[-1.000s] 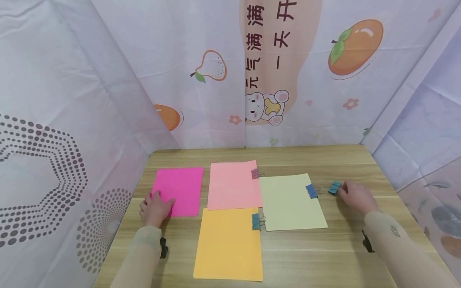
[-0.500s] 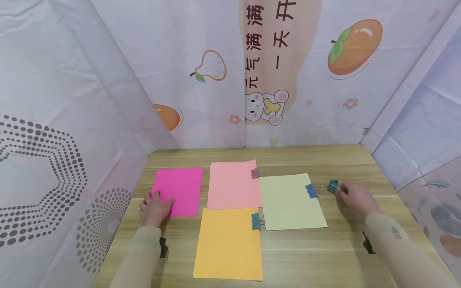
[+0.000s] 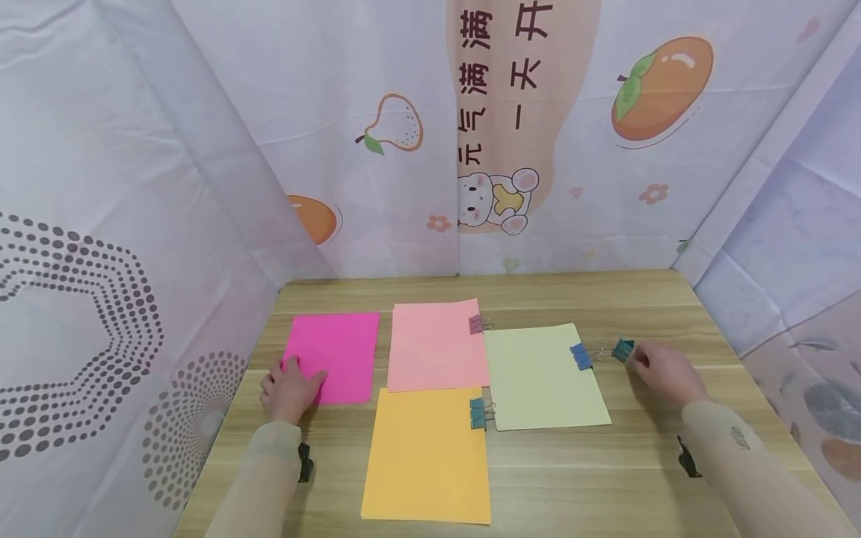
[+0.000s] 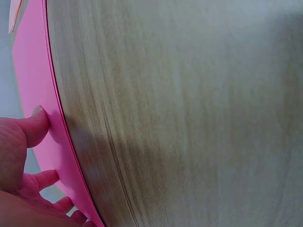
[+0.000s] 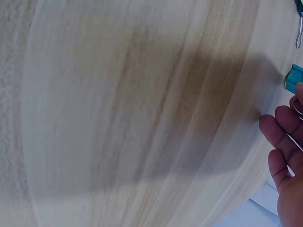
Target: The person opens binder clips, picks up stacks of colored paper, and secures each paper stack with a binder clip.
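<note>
My left hand rests on the lower left part of a magenta paper stack. In the left wrist view its thumb and fingertips touch the top of the magenta paper near the edge. Over at the right, my right hand pinches a teal binder clip by its wire handle end. The right wrist view catches only part of that teal clip at the frame's edge, with the pinching fingertips partly cut off. Just left of it, a blue binder clip grips the pale yellow paper stack.
A pink paper stack carries a mauve binder clip. In front of it lies an orange-yellow stack with another teal binder clip. Printed curtains border the wooden table at the back and sides.
The teal binder clip has turned and tilted slightly in my right hand's fingers, staying in nearly the same spot. My left hand and the paper stacks have not moved.
</note>
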